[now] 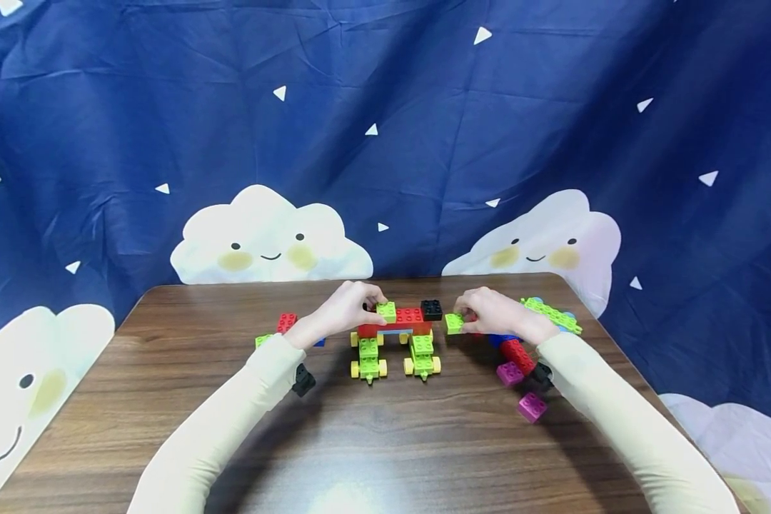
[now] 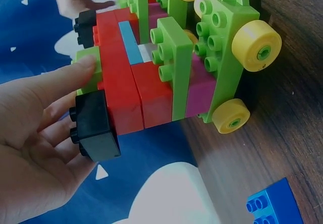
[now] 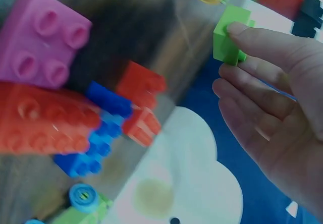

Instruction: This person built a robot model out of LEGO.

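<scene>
In the head view a toy brick vehicle stands mid-table, with long red bricks across two lime green wheel bases on yellow wheels. My left hand pinches a lime green brick on top of the red layer. One black brick sits beside that hand at the near end in the left wrist view, and another black brick is on the right end. Just right of the vehicle, my right hand holds a second lime green brick between thumb and fingers, raised off the table.
To the right lie pink bricks, a red brick, blue bricks and a lime green base with blue wheels. By the left forearm are a red brick and a black brick. A blue cloth backdrop hangs behind the table.
</scene>
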A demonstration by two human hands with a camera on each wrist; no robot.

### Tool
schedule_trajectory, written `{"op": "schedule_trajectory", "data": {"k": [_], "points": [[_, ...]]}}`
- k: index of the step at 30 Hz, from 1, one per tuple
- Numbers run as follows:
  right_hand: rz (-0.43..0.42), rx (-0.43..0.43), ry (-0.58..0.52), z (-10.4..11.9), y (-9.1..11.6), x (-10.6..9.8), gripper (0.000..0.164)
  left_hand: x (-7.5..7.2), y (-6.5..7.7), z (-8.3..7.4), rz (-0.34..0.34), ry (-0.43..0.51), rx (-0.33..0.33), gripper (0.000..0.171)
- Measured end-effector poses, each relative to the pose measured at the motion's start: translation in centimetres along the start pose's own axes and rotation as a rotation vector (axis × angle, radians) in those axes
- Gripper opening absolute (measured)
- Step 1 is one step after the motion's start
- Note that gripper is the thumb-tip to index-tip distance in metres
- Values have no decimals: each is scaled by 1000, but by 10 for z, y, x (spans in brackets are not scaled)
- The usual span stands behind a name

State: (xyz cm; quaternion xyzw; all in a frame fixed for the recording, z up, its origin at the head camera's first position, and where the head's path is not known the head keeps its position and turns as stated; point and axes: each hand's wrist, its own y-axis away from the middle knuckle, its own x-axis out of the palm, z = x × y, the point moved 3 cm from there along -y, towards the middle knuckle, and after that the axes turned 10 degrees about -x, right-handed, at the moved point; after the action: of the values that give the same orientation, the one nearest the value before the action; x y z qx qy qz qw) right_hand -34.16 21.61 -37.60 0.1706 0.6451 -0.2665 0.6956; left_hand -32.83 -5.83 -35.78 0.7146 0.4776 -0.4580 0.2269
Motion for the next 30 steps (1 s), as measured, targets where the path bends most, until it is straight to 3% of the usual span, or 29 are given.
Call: {"op": "schedule_trajectory", "data": {"k": [7,16,26,30], "points": [[-62,11,26,2,5,-33,26,1,-1,1,10,4,5,33],[-185,-73,60,14,-4,-65,24,-2,4,1,63,-23,46,36],[-133,-121,45,46,-30,-68,29,-5,10,0,29,-79,180,33],[-124,-169,38,56,-40,-64,27,-6,9,1,22,-61,136,31]]}}
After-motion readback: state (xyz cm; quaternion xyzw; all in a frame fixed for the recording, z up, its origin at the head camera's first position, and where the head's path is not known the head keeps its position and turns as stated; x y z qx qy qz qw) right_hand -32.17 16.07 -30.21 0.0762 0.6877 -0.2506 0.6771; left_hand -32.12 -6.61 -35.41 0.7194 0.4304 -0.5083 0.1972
